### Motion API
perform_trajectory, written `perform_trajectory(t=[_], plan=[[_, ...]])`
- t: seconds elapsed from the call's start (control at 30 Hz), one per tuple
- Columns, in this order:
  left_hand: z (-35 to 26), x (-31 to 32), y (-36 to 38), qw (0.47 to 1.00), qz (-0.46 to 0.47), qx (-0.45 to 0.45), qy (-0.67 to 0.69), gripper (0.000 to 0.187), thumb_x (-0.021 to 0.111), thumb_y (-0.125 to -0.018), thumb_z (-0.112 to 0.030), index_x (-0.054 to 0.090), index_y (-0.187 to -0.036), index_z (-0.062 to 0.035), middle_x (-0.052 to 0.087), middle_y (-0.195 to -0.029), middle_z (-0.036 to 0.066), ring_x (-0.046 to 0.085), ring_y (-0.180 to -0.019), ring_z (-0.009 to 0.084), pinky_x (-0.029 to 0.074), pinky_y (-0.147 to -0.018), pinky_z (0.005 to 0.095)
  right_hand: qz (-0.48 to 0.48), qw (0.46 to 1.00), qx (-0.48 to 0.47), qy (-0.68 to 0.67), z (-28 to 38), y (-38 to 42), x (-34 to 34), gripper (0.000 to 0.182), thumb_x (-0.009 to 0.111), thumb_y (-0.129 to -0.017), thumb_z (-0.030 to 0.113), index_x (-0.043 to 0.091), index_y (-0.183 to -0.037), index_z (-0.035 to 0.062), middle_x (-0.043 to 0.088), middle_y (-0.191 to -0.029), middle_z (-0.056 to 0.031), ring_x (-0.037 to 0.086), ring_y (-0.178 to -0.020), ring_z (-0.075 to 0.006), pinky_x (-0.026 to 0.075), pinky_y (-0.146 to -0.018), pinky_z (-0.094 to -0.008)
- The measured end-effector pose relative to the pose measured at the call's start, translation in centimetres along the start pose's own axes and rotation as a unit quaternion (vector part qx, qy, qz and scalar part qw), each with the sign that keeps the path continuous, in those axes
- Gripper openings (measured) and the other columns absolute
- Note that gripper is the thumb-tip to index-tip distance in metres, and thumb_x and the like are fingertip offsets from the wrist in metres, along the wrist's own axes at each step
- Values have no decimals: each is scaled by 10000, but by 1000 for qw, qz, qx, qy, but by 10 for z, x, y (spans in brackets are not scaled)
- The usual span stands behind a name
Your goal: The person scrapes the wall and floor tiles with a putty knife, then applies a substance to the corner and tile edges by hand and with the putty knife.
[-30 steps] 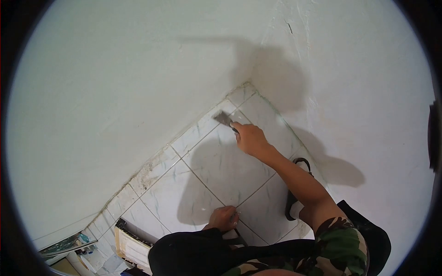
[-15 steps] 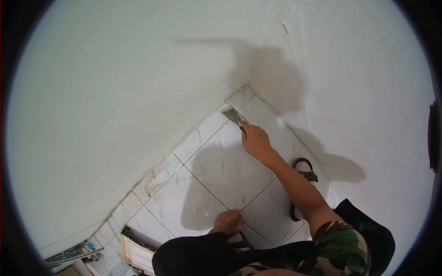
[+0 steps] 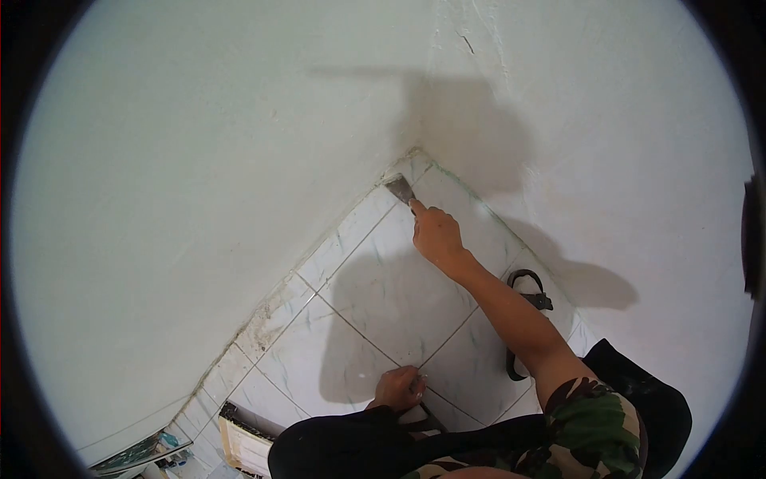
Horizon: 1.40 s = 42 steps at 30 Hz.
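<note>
My right hand (image 3: 438, 237) is closed around the handle of a putty knife (image 3: 399, 189), whose flat metal blade points toward the foot of the left wall. The blade lies over the tiled floor (image 3: 391, 295), close to the corner. My left hand (image 3: 396, 389) is low in the view beside my dark-clothed knee, its fingers curled inward. What it holds, if anything, is hidden. A dark item (image 3: 427, 417) shows just below that hand, too covered to name.
Two pale walls meet at the corner (image 3: 416, 149). A dark sandal (image 3: 530, 301) is right of my forearm. Rough residue (image 3: 259, 327) marks the tiles along the left wall. A box-like object (image 3: 243, 441) and a cluttered glass-like panel (image 3: 144, 451) stand at lower left.
My right hand and the putty knife have shifted slightly up toward the wall's foot. The camera view has moved a little; my left hand stays curled near my knee.
</note>
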<state>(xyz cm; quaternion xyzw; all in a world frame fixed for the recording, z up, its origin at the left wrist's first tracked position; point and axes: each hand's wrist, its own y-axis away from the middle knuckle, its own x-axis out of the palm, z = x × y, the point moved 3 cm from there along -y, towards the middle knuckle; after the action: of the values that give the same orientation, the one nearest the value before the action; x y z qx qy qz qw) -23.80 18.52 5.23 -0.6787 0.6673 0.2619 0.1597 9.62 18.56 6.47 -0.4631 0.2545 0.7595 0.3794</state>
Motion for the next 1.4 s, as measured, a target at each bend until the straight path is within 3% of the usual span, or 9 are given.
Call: perform_trajectory(t=[0.3, 0.47, 0.6, 0.67, 1.4], plan=[[-1, 0, -1, 1000, 19, -9, -20, 219, 692, -842, -192, 550, -764, -45, 584, -677, 167, 611, -642, 380, 493, -599, 473, -32, 997, 67, 13, 4, -9, 10, 432, 604, -869, 75, 578, -1300, 60, 659, -824, -223, 676, -750, -382, 553, -678, -470], [-4, -2, -2, 1000, 19, -6, -12, 217, 691, -843, -194, 555, -766, -43, 584, -675, 167, 610, -640, 379, 493, -596, 473, -24, 999, -4, -29, -10, -9, 2, 447, 585, -869, 82, 561, -1314, 53, 664, -886, -235, 687, -774, -384, 563, -690, -465], [-2, -1, -2, 1000, 18, -2, -13, 214, 694, -839, -189, 558, -766, -40, 586, -678, 166, 610, -638, 378, 492, -587, 474, -10, 1000, 0, -24, -10, -4, 3, 436, 594, -872, 88, 564, -1305, 52, 660, -874, -232, 683, -767, -384, 561, -685, -468], [-2, -1, -1, 1000, 18, -2, -14, 214, 694, -839, -189, 557, -766, -41, 586, -680, 165, 609, -636, 378, 491, -586, 475, -32, 998, 47, -8, -13, -4, -1, 435, 605, -865, 86, 567, -1296, 49, 658, -862, -230, 682, -760, -384, 561, -683, -470], [-4, -2, -3, 999, 29, -11, -27, 211, 705, -832, -184, 567, -756, -43, 598, -681, 168, 612, -636, 382, 496, -587, 470, -12, 999, -18, -30, -41, -11, 24, 441, 570, -892, 66, 537, -1331, 40, 649, -866, -227, 660, -762, -384, 545, -698, -468]])
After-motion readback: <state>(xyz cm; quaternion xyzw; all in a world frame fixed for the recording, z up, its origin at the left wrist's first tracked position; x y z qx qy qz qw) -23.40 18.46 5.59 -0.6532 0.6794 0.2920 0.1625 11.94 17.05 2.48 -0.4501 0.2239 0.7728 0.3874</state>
